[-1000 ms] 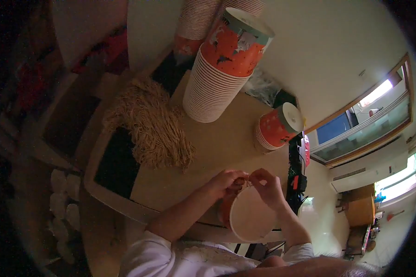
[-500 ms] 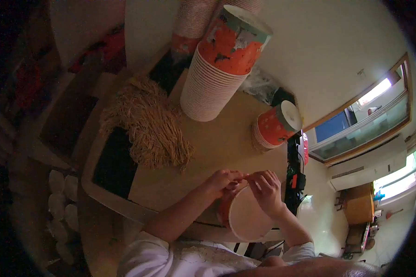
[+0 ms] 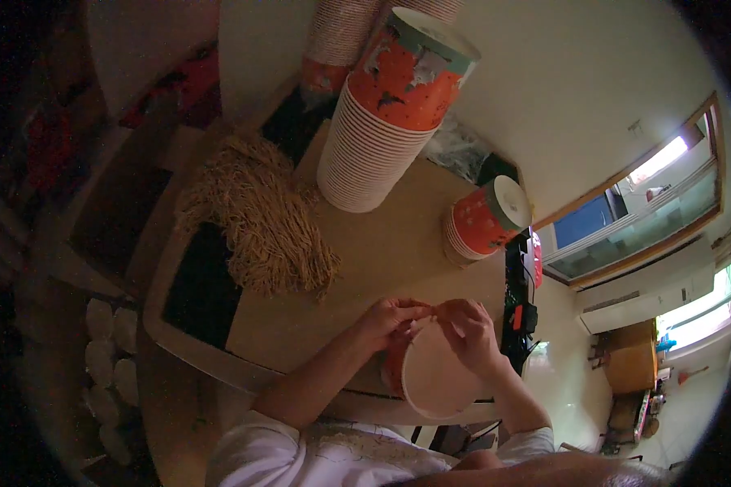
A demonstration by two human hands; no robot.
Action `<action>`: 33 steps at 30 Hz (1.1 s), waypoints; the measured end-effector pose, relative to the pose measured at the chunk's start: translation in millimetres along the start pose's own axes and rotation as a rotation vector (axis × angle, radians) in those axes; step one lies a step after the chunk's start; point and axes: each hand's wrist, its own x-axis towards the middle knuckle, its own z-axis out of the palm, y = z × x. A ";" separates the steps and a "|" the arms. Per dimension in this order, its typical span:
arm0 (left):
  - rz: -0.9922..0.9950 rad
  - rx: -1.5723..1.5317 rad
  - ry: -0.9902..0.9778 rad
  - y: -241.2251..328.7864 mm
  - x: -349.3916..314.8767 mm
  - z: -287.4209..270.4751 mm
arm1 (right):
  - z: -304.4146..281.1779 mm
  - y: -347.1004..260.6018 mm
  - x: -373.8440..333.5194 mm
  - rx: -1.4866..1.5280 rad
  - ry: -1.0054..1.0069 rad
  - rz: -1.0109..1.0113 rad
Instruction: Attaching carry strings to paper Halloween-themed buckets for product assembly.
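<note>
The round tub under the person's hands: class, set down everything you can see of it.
The tub looks like coated paper or card. A smooth, pale round face with a thin rim turns toward the camera; a strip of orange side shows at its left. It sits tilted by the table's near edge, before the person's shirt. The left hand and right hand meet at its far rim, the right covering part of it. What supports it below is hidden.
</note>
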 end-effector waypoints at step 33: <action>0.567 0.999 0.301 11.4 -15.0 23.7 | 6.9 13.8 18.9 0.505 -0.200 0.559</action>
